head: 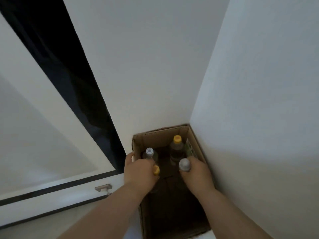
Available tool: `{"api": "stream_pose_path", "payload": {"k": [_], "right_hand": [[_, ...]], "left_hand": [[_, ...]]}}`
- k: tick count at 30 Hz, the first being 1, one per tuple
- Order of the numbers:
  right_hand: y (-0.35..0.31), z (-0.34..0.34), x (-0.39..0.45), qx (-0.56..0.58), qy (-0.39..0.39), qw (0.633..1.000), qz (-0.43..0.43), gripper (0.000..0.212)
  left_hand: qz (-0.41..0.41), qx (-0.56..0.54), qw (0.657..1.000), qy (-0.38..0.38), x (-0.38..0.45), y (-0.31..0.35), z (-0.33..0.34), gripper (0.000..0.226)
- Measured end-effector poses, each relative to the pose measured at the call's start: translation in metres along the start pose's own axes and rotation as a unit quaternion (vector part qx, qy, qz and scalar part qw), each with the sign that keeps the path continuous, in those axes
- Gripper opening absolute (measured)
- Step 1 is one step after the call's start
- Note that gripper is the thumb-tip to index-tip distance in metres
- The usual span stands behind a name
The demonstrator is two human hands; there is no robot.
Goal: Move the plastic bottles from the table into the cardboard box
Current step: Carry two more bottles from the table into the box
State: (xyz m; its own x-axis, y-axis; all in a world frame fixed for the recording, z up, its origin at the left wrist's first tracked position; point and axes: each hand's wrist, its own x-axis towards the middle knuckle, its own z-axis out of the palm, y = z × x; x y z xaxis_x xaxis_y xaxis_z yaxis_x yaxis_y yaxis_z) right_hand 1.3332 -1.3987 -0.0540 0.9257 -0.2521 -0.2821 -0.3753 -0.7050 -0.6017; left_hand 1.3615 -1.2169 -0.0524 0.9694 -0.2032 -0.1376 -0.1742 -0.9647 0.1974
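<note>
An open cardboard box (160,138) stands on the floor in a wall corner. Inside at the back, a clear bottle with a grey cap (149,151) stands left and a dark bottle with a yellow cap (177,144) stands right. My left hand (139,173) is inside the box, shut on a yellow-capped bottle (156,169) whose body is hidden by my fingers. My right hand (198,175) is shut on a grey-capped bottle (184,164), lowered inside the box by its right wall. The table is out of view.
White walls (259,100) close in behind and to the right of the box. A white door or cabinet panel (43,135) with a dark gap (69,75) lies to the left, and a small metal latch (103,187) sits near my left forearm.
</note>
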Motion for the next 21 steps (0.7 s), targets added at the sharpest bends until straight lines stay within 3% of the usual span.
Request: {"api": "stream_pose_path", "payload": {"k": [13, 17, 21], "right_hand": [[0.007, 0.019, 0.004, -0.015, -0.009, 1.0, 0.023, 0.016], [0.004, 0.02, 0.006, -0.075, -0.024, 0.997, 0.017, 0.028], [0.004, 0.018, 0.006, -0.101, -0.025, 0.994, -0.029, 0.053]], "left_hand": [[0.009, 0.013, 1.0, -0.017, 0.001, -0.008, 0.013, 0.019], [0.013, 0.005, 0.999, -0.043, -0.001, -0.004, 0.008, 0.016], [0.027, 0.02, 0.999, -0.043, -0.002, -0.001, 0.003, 0.016]]}}
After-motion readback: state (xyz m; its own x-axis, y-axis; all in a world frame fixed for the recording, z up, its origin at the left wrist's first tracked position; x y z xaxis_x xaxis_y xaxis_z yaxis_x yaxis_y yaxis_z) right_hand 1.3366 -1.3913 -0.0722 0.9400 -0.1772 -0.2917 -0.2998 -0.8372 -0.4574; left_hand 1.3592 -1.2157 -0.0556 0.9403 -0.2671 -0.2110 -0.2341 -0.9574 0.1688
